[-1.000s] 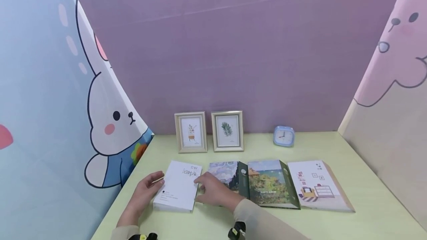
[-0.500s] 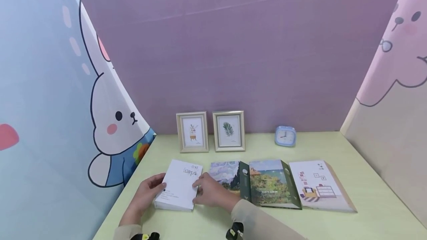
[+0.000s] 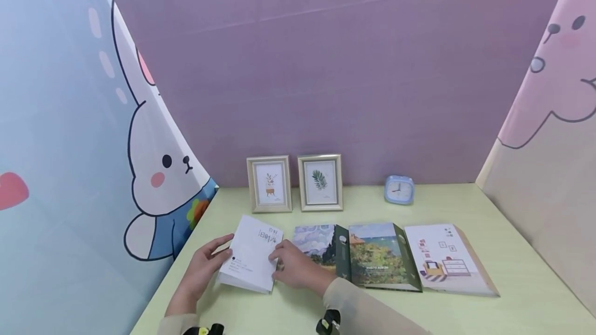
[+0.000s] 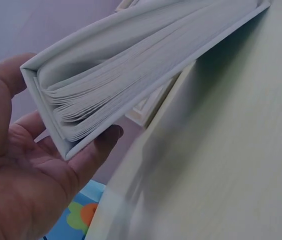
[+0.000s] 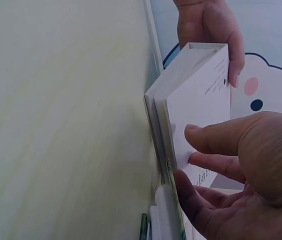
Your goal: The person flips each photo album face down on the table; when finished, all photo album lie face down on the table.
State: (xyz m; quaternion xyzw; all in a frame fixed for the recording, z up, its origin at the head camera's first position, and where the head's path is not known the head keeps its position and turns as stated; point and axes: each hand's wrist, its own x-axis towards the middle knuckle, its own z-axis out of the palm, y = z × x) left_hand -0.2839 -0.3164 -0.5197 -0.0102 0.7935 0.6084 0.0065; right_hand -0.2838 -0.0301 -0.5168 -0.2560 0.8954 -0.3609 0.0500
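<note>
A thick white photo album (image 3: 251, 255), with dark lettering on its cover, is tilted at the left of the table. My left hand (image 3: 199, 269) grips its left side. In the left wrist view the thumb lies on the top side of the album's spine (image 4: 45, 112) and the fingers reach beneath, with that side raised off the table. My right hand (image 3: 300, 268) is at the album's right edge, thumb and fingers spread, fingertips right at the cover. A purple-and-green painted photo album (image 3: 313, 239) lies just beyond, partly hidden by my right hand.
Right of these lie a photo album with a seaside painting (image 3: 374, 249) and a white one with furniture drawings (image 3: 442, 262). Two picture frames (image 3: 269, 208) (image 3: 321, 207) and a blue clock (image 3: 399, 190) stand behind on the pale table (image 3: 507, 252). Fabric walls (image 3: 372, 76) enclose it.
The white album lay nearly flat between both hands; its left side has now been lifted and its cover turned slightly. The right hand has shifted very little.
</note>
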